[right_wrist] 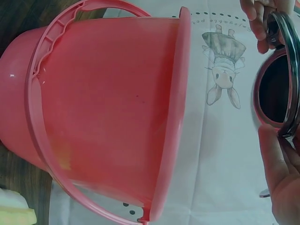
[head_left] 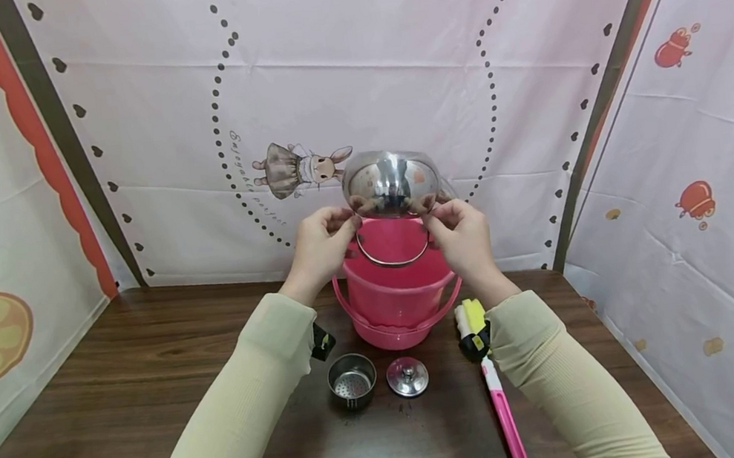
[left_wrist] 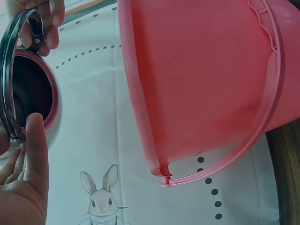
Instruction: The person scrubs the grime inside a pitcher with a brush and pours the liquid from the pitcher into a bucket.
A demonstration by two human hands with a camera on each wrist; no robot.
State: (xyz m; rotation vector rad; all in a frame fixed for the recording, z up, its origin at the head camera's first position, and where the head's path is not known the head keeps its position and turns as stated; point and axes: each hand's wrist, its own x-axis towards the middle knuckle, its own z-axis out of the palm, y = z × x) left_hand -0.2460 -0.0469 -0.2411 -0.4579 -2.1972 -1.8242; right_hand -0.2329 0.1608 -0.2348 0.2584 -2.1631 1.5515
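Observation:
A shiny steel teapot (head_left: pixel 394 170) is held up over the back of the pink bucket (head_left: pixel 391 301), tilted with its mouth turned down. My left hand (head_left: pixel 318 249) pinches it at the left end of its wire handle (head_left: pixel 394 263). On the opposite side, my right hand (head_left: pixel 465 237) pinches the other end. The handle hangs in a loop in front of the bucket's opening. Both wrist views show the teapot's dark round mouth (left_wrist: pixel 35 89), with fingertips right at its rim. A spout sticks out behind my right fingers, partly hidden.
On the brown table (head_left: pixel 157 400), a perforated steel strainer cup (head_left: pixel 352 381) and a small knobbed lid (head_left: pixel 407 377) lie before the bucket. To the right is a pink-handled brush (head_left: pixel 507 423) with a yellow and white head. Printed cloth walls (head_left: pixel 356 58) enclose the back and sides.

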